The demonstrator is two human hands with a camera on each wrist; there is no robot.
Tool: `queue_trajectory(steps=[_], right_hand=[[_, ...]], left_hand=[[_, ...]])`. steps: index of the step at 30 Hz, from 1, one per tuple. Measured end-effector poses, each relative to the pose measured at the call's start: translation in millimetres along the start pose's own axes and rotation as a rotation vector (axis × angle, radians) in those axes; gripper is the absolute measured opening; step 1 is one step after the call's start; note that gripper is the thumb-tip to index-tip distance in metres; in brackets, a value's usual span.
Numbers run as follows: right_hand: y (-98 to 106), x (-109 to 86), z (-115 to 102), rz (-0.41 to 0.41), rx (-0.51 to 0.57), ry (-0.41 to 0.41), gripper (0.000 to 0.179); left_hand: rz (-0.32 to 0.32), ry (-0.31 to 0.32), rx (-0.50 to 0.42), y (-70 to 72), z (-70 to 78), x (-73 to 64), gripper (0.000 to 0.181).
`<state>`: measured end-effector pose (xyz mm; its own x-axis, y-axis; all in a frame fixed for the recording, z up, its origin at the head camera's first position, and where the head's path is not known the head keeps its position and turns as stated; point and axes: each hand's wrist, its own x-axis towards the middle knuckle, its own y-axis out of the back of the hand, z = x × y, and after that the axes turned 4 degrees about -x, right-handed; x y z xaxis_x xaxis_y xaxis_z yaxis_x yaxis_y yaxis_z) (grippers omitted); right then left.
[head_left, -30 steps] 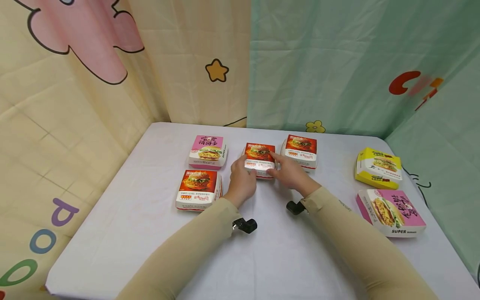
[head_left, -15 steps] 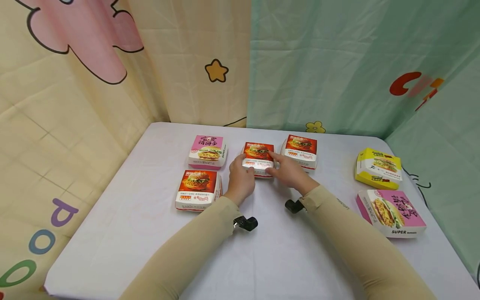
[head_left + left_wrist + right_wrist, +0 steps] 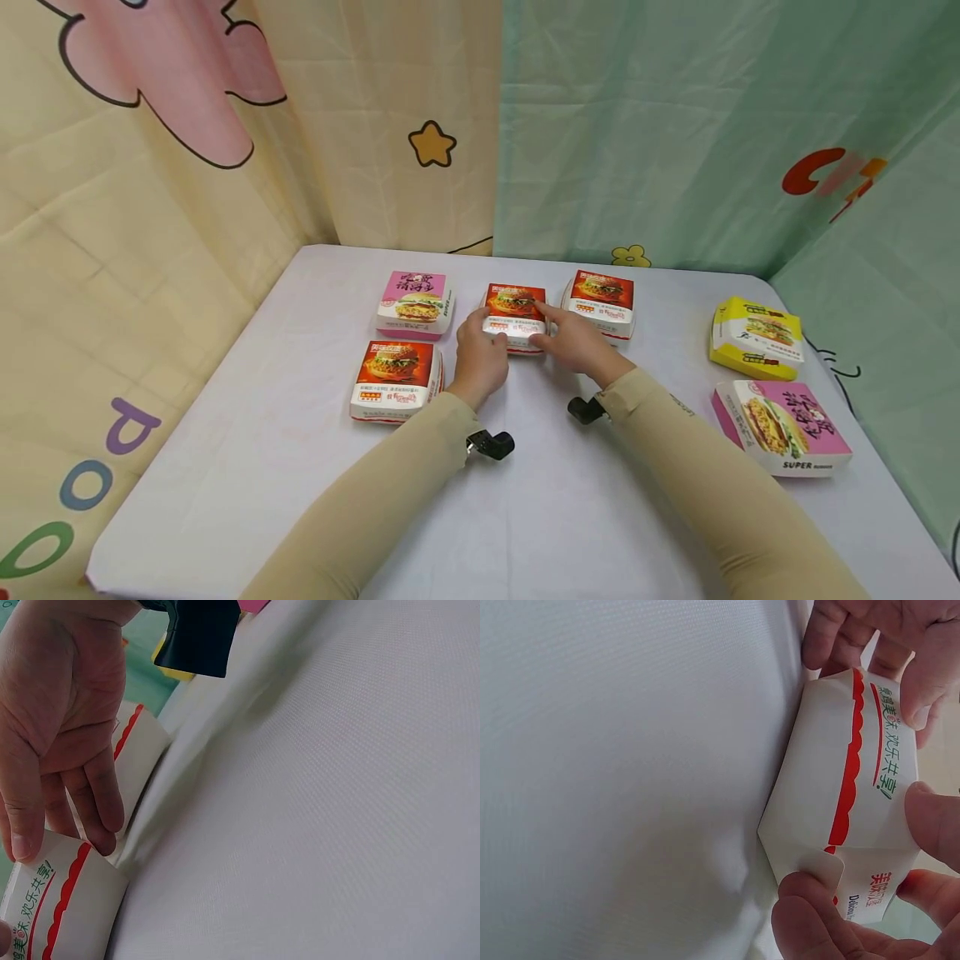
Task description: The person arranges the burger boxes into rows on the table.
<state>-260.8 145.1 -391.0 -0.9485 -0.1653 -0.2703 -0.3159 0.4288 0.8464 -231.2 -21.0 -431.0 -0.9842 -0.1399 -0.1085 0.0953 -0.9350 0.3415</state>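
Note:
Both hands are on a red-and-white burger box (image 3: 515, 303) near the back middle of the table. My left hand (image 3: 482, 360) holds its left side, with the thumb at the near top edge. On the opposite side, my right hand (image 3: 579, 343) grips the box with thumb and fingers. In the right wrist view the burger box (image 3: 829, 787) shows a white side with a red scalloped stripe, its corner between the right fingers (image 3: 810, 915) and thumb (image 3: 934, 825). The left wrist view shows the box (image 3: 75, 900) close to the cloth.
A matching red box (image 3: 600, 300) stands just right of the hands. To the left, a pink box (image 3: 414, 302) stands behind another red box (image 3: 396, 375). At the right are a yellow box (image 3: 757, 337) and a pink box (image 3: 783, 427). Curtains (image 3: 645, 125) rise behind the white-covered table (image 3: 510, 517).
The held burger box has shifted slightly left and toward the back, with both hands moving along. The other boxes have stayed where they were.

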Motion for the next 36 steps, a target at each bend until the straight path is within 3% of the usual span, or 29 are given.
queue_trajectory(steps=[36], right_hand=[[-3.7,9.3,-1.3,-0.008,0.017,0.008,0.077]], left_hand=[[0.013,0.014,0.001,1.8,1.6,4.9,0.056]])
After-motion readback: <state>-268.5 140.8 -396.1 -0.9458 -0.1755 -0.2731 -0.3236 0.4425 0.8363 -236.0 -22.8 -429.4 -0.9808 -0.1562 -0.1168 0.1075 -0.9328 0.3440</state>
